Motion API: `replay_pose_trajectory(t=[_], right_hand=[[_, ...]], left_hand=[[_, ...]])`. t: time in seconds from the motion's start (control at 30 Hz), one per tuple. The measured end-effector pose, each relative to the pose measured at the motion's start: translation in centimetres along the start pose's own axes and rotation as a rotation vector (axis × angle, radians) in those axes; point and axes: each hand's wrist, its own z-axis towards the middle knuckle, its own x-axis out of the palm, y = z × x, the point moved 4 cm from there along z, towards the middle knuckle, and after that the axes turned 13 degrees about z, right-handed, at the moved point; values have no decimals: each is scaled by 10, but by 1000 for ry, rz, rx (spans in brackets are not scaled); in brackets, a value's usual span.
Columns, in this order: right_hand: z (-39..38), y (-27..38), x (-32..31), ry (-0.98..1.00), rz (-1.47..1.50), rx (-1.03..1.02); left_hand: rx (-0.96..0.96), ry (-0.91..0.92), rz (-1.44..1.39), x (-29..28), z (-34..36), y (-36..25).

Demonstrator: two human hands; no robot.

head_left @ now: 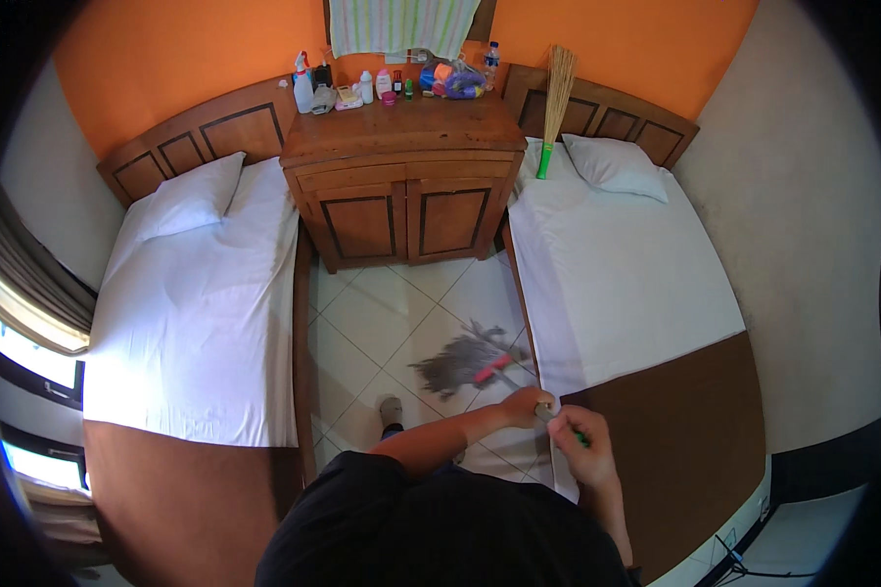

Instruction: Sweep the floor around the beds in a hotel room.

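Note:
A mop with grey strands [452, 362] and a red clamp [492, 368] rests on the tiled floor between two beds. Its pale handle rises toward me, and both fists are wrapped round it. My left hand [525, 407] grips lower, on the side nearer the mop head. Just to the right, my right hand [579, 445] closes round the upper part, where a bit of green shows between the fingers. Both hands are close to the inner edge of the right bed [636, 284].
At left stands another bed [196, 333] with white sheet and brown cover. A wooden cabinet [401, 147] between the headboards carries bottles, including a white spray bottle [303, 93], and bagged items. A stick broom [558, 93] with green handle leans by the right bed's pillow [615, 168].

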Motion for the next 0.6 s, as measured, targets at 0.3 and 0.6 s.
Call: replay_pose_trajectory(t=[0.3,0.6], right_hand=[[18,-24,4,8,-25,-53],[44,-22,39,229,277,-132]], left_hand=[[-174,149,-44,-5,12,14],[-248,-208,407,-84,-77,18]])
